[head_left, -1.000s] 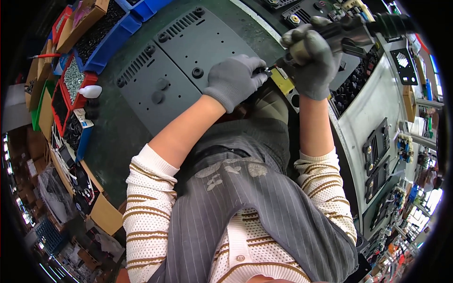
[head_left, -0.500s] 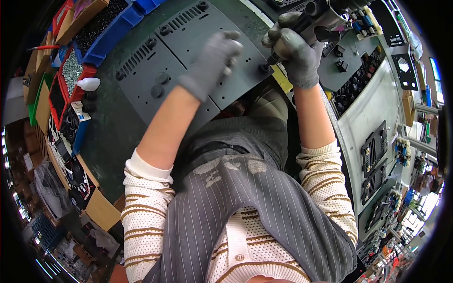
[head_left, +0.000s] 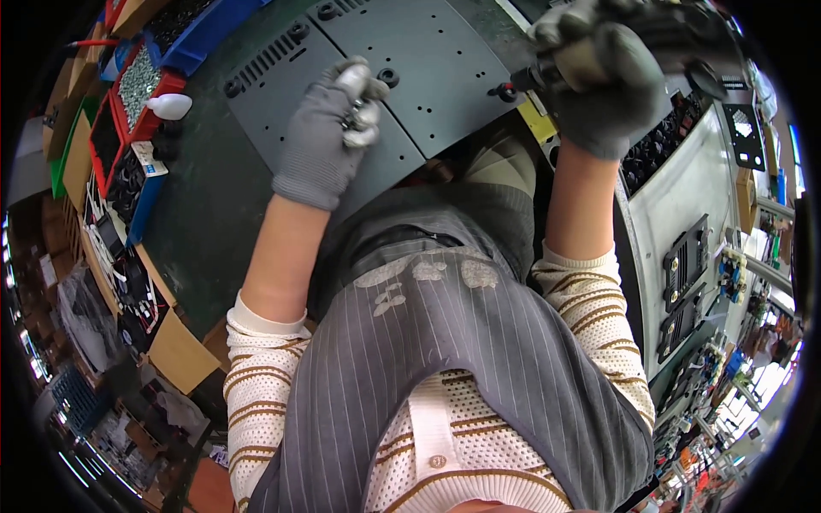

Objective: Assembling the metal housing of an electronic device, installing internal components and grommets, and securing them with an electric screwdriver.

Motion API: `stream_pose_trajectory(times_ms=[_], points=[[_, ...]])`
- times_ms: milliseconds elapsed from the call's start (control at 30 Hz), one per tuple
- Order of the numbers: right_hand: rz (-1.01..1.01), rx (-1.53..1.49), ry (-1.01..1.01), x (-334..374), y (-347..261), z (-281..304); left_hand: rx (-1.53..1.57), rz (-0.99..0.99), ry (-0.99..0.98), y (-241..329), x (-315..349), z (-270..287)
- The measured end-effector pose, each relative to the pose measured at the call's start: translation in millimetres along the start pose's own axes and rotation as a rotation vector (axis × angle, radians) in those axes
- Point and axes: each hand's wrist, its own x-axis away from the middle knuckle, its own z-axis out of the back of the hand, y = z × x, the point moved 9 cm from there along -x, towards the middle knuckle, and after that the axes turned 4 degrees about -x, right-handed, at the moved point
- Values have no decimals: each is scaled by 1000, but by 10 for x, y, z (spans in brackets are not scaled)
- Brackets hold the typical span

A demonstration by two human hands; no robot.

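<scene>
A dark grey perforated metal panel (head_left: 440, 60) lies on the bench, with round black rubber feet at several spots. My right hand (head_left: 607, 90) wears a grey glove and is wrapped round a black power screwdriver (head_left: 575, 64). The driver's nose points left, close by the rubber foot (head_left: 508, 92) at the panel's right corner; whether it touches cannot be made out. Over the panel's near left part is my gloved left hand (head_left: 329, 128), fingers curled round small shiny pieces that look like screws. Beside its fingertips sits another rubber foot (head_left: 388, 78), at the panel's middle seam.
To the left stand a red bin (head_left: 139, 85) of small metal fasteners, a white squeeze bottle (head_left: 169, 106) and a blue bin (head_left: 192, 43). A tray of black parts (head_left: 663, 145) lies right of my right hand. Black brackets (head_left: 687, 261) rest on the pale surface farther right.
My left hand has drawn back leftward, uncovering the rubber foot at the seam. My right hand has moved up and right with the screwdriver. The whole view has shifted somewhat.
</scene>
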Motion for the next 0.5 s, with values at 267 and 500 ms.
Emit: stream_pose_trajectory(times_ms=[267, 500], points=[[-18, -249, -364, 154, 186, -375, 221, 271, -268, -494, 336, -226], [-23, -248, -388, 260, 253, -504, 332, 305, -300, -499, 392, -289]])
